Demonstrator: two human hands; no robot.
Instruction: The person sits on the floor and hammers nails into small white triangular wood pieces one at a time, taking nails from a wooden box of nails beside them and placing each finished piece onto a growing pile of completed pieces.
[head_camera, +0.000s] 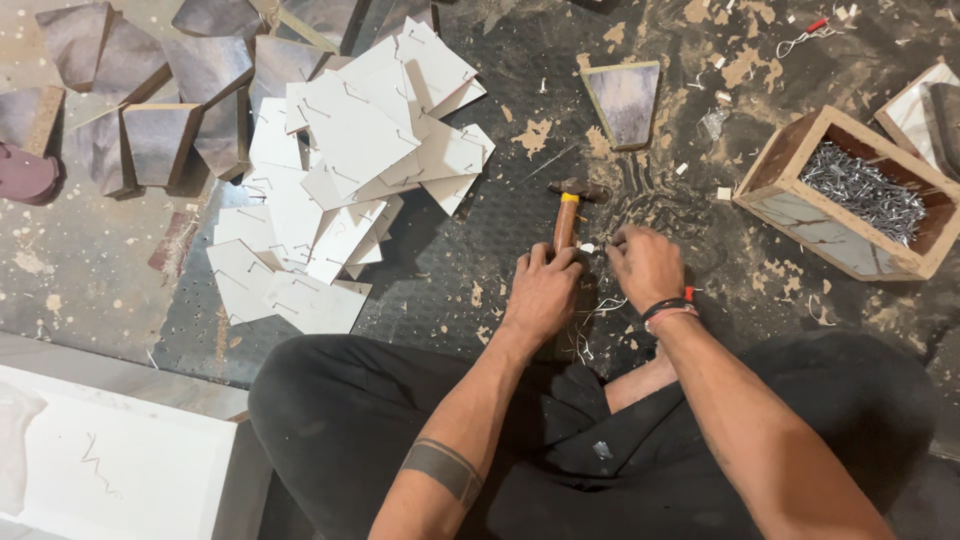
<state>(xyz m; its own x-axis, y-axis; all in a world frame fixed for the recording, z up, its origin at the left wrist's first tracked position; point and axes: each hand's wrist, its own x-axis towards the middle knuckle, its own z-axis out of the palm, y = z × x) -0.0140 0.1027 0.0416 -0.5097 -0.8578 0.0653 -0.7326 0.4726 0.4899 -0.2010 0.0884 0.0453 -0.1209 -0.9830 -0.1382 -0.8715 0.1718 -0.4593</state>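
- Hammer (567, 212), wooden handle with a yellow band and dark head, lies on the black rubber floor mat (470, 240), head pointing away from the seated person.
- Left hand (541, 292): fingers wrapped around the lower end of the handle, closed on it.
- Right hand (646, 265): fingers curled and pinched at a small white piece (587, 247) just beside the handle; whether they grip it I cannot tell.
- Step in hand, by my reading: setting up a small part at the mat while the tool is held ready. Any strike calls for the right fingertips to be clear of the head.
- Around: pile of white panels with staples (340, 180) to the left, grey-faced wedge offcuts (150, 110) beyond, one trapezoid piece (625, 100) ahead.
- Open wooden box of nails (850, 195) to the right, well apart from the hands.
- Sawdust, chips and bent wire bits litter the mat near the hands.
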